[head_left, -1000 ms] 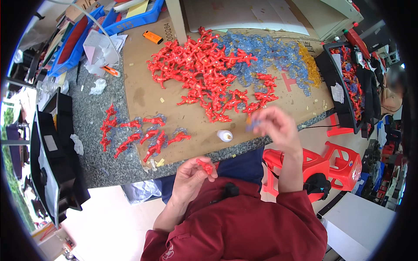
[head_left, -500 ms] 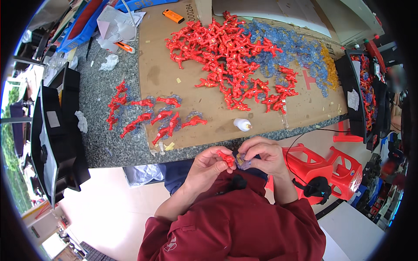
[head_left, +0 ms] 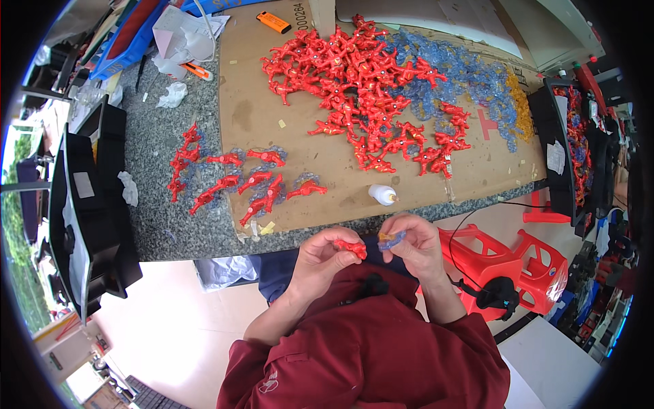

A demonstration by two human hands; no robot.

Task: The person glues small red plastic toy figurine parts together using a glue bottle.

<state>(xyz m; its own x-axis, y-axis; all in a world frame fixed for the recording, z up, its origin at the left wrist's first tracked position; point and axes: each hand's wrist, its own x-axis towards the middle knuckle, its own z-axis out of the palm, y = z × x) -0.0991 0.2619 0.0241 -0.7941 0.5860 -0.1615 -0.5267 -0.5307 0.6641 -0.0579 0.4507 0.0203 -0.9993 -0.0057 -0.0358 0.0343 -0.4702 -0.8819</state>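
Just off the table's front edge, my left hand [head_left: 321, 262] pinches a small red plastic figure [head_left: 351, 248] between thumb and fingers. A short gap to its right, my right hand [head_left: 419, 247] grips a clear blue plastic piece [head_left: 391, 240] with some yellow on it. Beyond my hands a white squeeze bottle [head_left: 383, 195] lies on the cardboard sheet [head_left: 300, 198]. Farther back spreads a heap of red figures [head_left: 354, 88], with clear blue pieces [head_left: 449, 75] and yellow pieces [head_left: 516, 102] to its right. Several red figures joined with blue pieces [head_left: 255, 183] lie at left.
Black bins stand at the left [head_left: 92, 204] and right [head_left: 562, 150] of the granite table [head_left: 153, 232]. An orange cutter [head_left: 197, 71], an orange box-like item [head_left: 274, 22] and crumpled paper [head_left: 172, 95] lie toward the back left. Red stools [head_left: 480, 255] stand at right, beside a thin black cable.
My hands have drawn apart. The blue piece, which was up against the red figure, is now separate from it and turned in my right fingers.
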